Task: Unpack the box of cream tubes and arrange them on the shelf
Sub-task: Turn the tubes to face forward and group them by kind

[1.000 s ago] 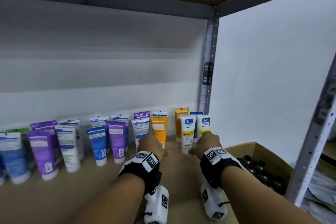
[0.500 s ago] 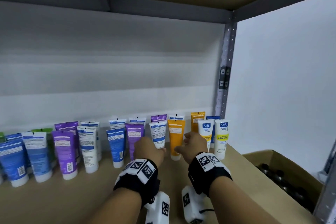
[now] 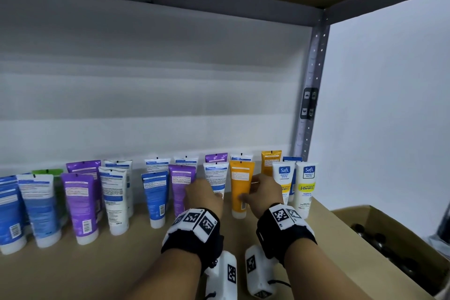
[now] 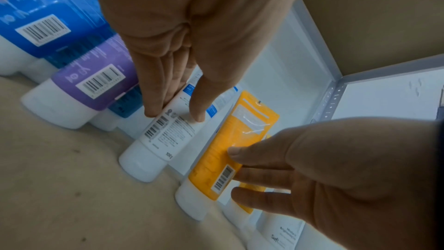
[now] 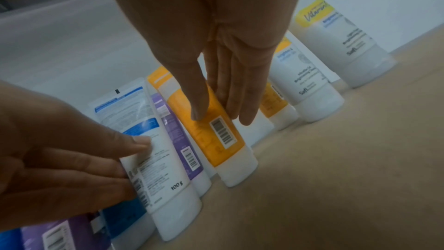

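Cream tubes stand cap-down in two rows along the back of the shelf board. My left hand pinches a white tube with blue print low on its body, thumb on the front and fingers at its left side. Right beside it, my right hand pinches an orange tube, thumb on the front near the barcode, fingers on its far side. Both tubes stand upright on the shelf in the front row, white left of orange.
Blue and purple tubes fill the shelf to the left. Two white Safi tubes stand at the right end by the metal post. An open cardboard box with dark bottles sits at the right. Bare shelf lies in front.
Both hands have shifted left along the row: the right from the Safi tubes to the orange tube, the left from the orange tube to the white one. The head view has panned left.
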{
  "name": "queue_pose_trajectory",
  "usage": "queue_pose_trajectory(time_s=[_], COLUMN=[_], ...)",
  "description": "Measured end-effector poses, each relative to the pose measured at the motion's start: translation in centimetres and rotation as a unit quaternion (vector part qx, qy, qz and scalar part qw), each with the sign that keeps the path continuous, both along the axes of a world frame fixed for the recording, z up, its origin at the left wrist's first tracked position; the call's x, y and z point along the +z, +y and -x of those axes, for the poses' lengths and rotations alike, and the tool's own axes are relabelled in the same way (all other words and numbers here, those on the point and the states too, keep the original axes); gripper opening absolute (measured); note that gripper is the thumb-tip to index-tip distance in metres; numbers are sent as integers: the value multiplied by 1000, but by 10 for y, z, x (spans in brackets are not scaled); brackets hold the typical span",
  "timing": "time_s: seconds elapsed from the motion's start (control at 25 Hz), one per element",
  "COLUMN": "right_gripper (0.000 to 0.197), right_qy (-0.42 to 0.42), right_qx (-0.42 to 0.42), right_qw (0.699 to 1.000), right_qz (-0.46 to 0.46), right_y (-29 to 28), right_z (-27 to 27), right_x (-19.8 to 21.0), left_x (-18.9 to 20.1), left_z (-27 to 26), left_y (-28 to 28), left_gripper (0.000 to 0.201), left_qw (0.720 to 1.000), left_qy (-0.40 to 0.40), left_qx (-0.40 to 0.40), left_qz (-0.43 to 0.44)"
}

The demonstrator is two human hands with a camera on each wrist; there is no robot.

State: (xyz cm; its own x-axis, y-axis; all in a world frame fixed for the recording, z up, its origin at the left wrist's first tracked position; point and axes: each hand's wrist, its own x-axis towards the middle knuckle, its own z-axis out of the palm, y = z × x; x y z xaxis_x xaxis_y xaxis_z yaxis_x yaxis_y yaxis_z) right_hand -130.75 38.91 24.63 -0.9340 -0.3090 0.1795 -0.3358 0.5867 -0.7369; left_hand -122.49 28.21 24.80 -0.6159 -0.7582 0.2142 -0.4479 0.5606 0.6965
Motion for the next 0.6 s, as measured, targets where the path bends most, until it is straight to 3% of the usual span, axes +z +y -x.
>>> queue_pose_trajectory(time_s=[0.32, 0.6], right_gripper=[43, 49], right_qy=[7, 32], right_qx=[-1, 24], right_qw=[1000, 998], right_qz=[-1, -40], right_y=[1, -1], right_z=[-2, -7], right_x=[-1, 3], left_x=[-1, -3], left_z=[-3, -2], left_y=[2, -6], left_gripper=[43, 53], left_qw=[999, 997], left_qy=[-27, -23], left_qx=[-22, -61], left_qz=[42, 38])
